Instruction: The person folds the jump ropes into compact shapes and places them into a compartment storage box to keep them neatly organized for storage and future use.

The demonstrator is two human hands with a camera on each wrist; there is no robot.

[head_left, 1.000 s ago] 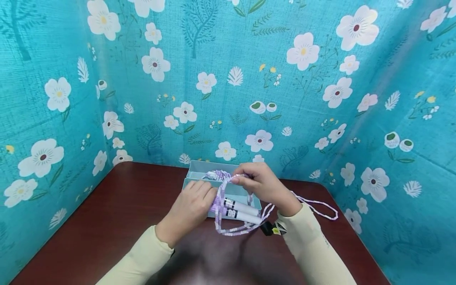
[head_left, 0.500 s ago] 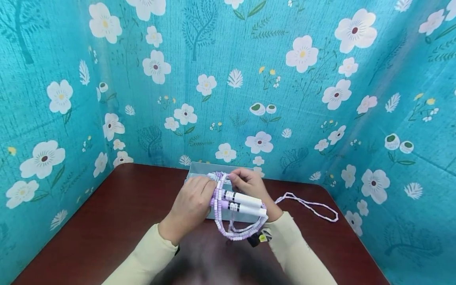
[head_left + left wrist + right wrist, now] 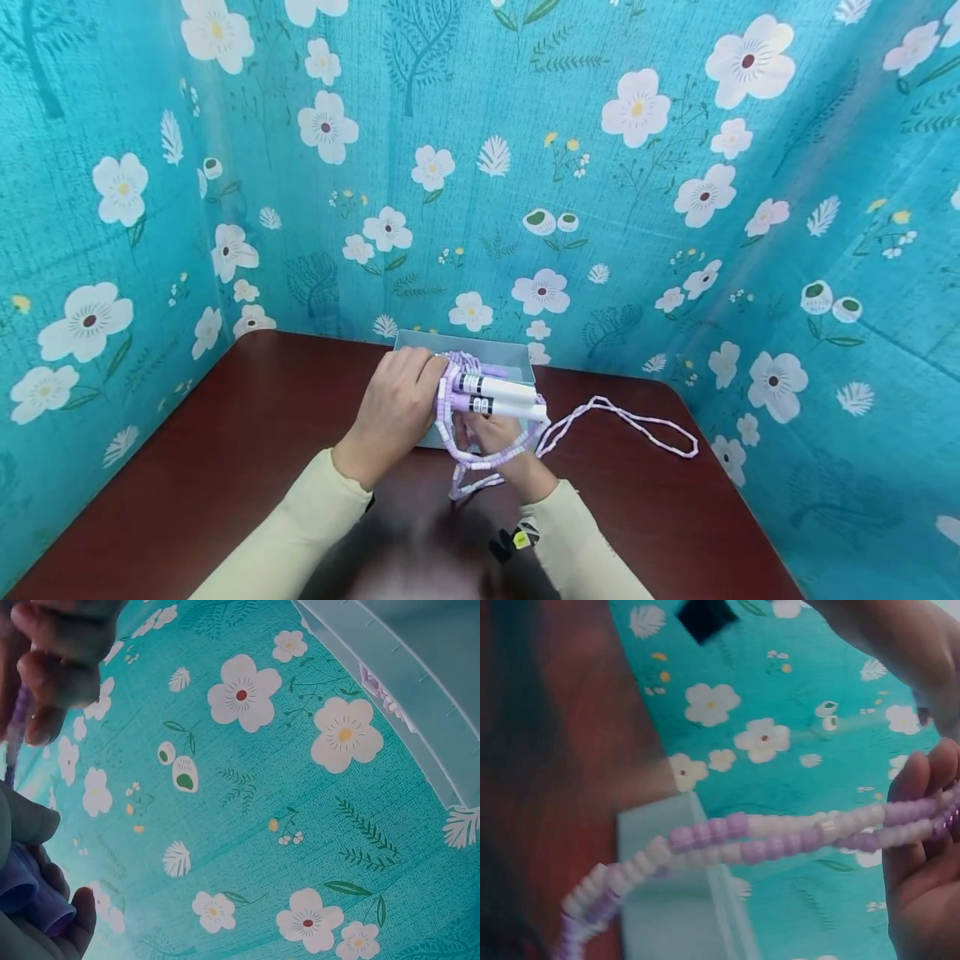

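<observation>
A beaded jump rope in purple and white is bundled in front of me. My left hand [image 3: 397, 408] grips its two handles [image 3: 502, 398] side by side, their white ends pointing right. In the left wrist view, purple handle ends [image 3: 52, 911] show between that hand's fingers. My right hand [image 3: 495, 435] is just below the handles, partly hidden by them and a hanging loop. Curled fingers of the right hand [image 3: 67, 667] hold a beaded strand in the left wrist view. Doubled beaded cord [image 3: 780, 844] crosses the right wrist view.
Behind the hands stands a pale blue open box [image 3: 465, 342] with more purple beads near it. A loose loop of the rope [image 3: 652, 429] lies on the dark red table [image 3: 247, 467] at right. Flowered turquoise cloth [image 3: 450, 167] hangs around the table.
The right hand has moved from above the handles down to beneath them, drawing the cord around. The handles have risen slightly and lie more level; the left hand keeps its grip.
</observation>
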